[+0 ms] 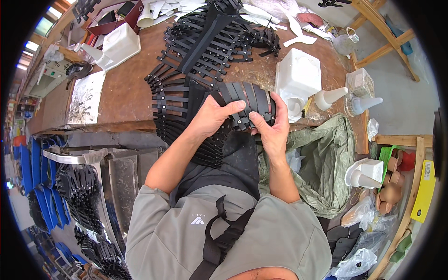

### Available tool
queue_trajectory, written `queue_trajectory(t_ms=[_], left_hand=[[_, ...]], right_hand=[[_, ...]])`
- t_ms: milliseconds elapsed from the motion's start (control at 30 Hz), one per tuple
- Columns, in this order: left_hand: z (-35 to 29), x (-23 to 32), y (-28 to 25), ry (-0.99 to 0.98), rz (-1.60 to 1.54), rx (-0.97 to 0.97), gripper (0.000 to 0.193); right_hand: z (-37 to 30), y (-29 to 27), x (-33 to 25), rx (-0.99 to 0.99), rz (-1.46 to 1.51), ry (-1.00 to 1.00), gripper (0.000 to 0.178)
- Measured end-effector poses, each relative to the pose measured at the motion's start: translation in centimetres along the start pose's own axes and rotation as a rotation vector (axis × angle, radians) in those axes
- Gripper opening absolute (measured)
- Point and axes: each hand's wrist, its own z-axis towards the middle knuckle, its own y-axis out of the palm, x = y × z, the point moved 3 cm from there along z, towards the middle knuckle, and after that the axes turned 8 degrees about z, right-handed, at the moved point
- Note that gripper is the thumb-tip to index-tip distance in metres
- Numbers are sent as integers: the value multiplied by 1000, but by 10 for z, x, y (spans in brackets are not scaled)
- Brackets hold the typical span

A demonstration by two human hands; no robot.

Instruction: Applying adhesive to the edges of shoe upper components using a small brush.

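Between both hands, over the table's front edge, is a black strappy piece (254, 98), perhaps a sandal upper, its flat parallel bands bowed outward. My left hand (212, 114) grips its left side, thumb lying across the bands. My right hand (272, 126) closes round its right end, thumb pressing on the lower edge and fingers behind. Pink shows through gaps in the bands. Just left and below, a row of similar black strappy pieces (170, 109) drapes over the table edge towards my lap. A larger pile of black strappy pieces (205, 37) with small studs lies beyond.
On the brown table (126, 88) stand a white square container (301, 70), white nozzle bottles (331, 95) and another white container (121, 46) far left. An open green sack (326, 163) hangs at my right. A metal-rimmed cart (70, 156) with black pieces stands left.
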Motion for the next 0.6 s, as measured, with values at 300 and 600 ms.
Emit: queue_trajectory(t_ms=[300,600], left_hand=[[-4,7,4,-69,293,-165,24],[5,1,8,-163,356,-334,33]], right_hand=[[23,-4,-62,-175,-647,-518,48],[45,26,-39,-677,-498,-335,18]])
